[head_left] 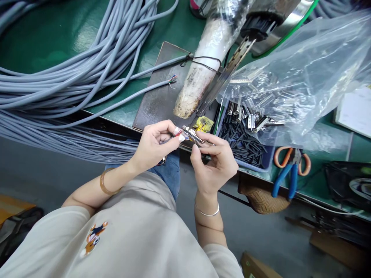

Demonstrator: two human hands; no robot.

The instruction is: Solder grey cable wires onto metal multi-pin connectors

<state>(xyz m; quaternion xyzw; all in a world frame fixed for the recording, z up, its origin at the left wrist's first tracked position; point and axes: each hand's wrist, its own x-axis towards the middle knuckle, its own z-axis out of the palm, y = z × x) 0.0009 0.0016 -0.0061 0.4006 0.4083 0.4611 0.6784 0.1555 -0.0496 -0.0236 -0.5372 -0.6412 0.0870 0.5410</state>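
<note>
Thumb and fingers of my left hand [156, 141] are closed on thin coloured wires [179, 133], a red one among them. White wrapping covers some of its fingertips. My right hand [216, 160] pinches a metal multi-pin connector [191, 134] by its right end. Both hands meet at the connector, just in front of the table edge, and the wires lie against its left end. Whether the wires are joined to the pins is too small to tell. Behind the connector sits a small yellow piece [204, 123] on a dark board [162, 96].
Grey cable coils [116, 58] fill the left. A white wrapped column [199, 73] and a soldering iron [239, 58] angle down over the board. Right are a blue bin [255, 168] of black tubes [243, 144], a plastic bag [307, 73] of connectors, orange-handled scissors [306, 166] and blue-handled pliers [293, 181].
</note>
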